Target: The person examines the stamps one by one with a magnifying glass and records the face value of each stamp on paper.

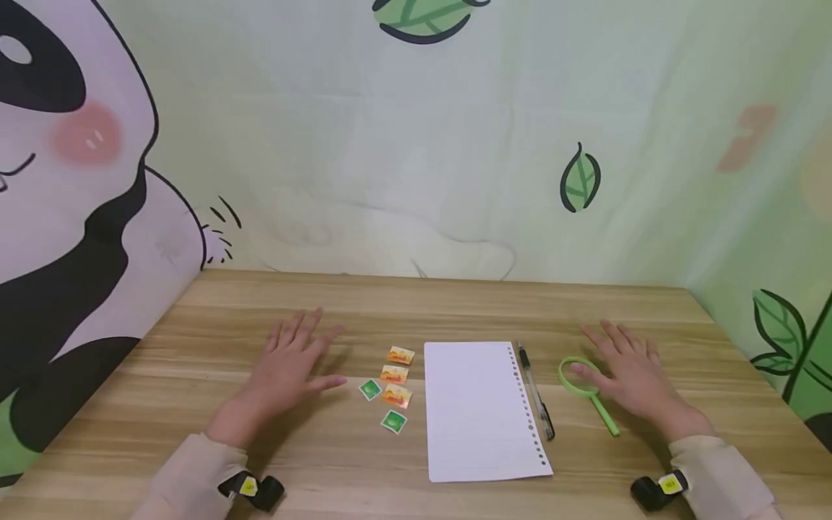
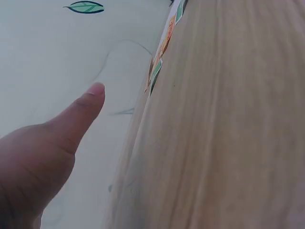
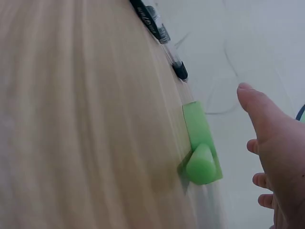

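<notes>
My left hand (image 1: pixel 289 370) is held over the left of the table, fingers spread and holding nothing. To its right lie several small pictures: three orange ones (image 1: pixel 394 374) in a column and two green ones (image 1: pixel 393 422), the upper green one closest to the thumb. My right hand (image 1: pixel 633 377), also spread, hovers by a green magnifying glass (image 1: pixel 606 417); its thumb overlaps the round frame in the head view. In the right wrist view the thumb (image 3: pixel 259 107) stands apart from the magnifying glass (image 3: pixel 201 164). A black-capped clear pen (image 1: pixel 536 396) lies left of the magnifying glass.
A white sheet of hole-punched lined paper (image 1: pixel 484 412) lies mid-table between the pictures and the pen, holes toward the pen. Behind the wooden table (image 1: pixel 364 303) hangs a backdrop (image 1: pixel 312 123) printed with a panda and leaves. Each wrist wears a black camera.
</notes>
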Demonstrator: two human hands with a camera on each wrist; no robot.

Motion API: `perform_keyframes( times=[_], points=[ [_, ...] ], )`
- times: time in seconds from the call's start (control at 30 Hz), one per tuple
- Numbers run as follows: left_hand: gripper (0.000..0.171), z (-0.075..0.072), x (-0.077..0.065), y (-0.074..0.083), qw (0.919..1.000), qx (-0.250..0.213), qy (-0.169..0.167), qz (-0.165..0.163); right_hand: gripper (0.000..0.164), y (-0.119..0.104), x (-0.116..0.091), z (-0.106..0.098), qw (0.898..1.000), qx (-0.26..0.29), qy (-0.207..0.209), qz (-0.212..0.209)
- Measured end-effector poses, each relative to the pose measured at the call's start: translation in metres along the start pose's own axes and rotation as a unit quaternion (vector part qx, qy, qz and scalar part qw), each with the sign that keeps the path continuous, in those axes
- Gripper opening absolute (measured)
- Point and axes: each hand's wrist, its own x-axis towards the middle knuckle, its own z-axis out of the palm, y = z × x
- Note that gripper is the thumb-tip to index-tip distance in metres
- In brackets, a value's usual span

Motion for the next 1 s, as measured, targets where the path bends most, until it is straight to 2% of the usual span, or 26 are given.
perform_keyframes(
  times=[0.13,0.3,0.47,0.7,0.87,1.0],
  points=[
    [0.082,-0.004,0.001,0.007,0.9997,0.005,0.018,0.018,0.074,-0.005,0.000,-0.003,1.000,0.009,0.007,-0.006],
    [0.080,-0.011,0.002,0.020,0.9980,-0.018,0.040,0.045,0.073,-0.012,-0.003,-0.010,0.999,0.038,0.024,-0.014],
    [0.070,-0.016,0.002,0.032,0.9955,-0.033,0.057,0.067,0.072,-0.023,-0.007,-0.023,0.998,0.055,0.028,-0.011],
    [0.054,-0.018,0.000,0.047,0.9930,-0.072,0.051,0.079,0.064,-0.036,-0.015,-0.034,0.997,0.059,0.050,-0.009],
    [0.040,-0.013,0.000,0.057,0.9885,-0.084,0.049,0.116,0.059,-0.041,-0.022,-0.037,0.996,0.061,0.060,-0.005],
    [0.028,-0.007,-0.001,0.064,0.9832,-0.117,0.032,0.136,0.055,-0.042,-0.029,-0.037,0.997,0.059,0.053,0.001]
  ],
)
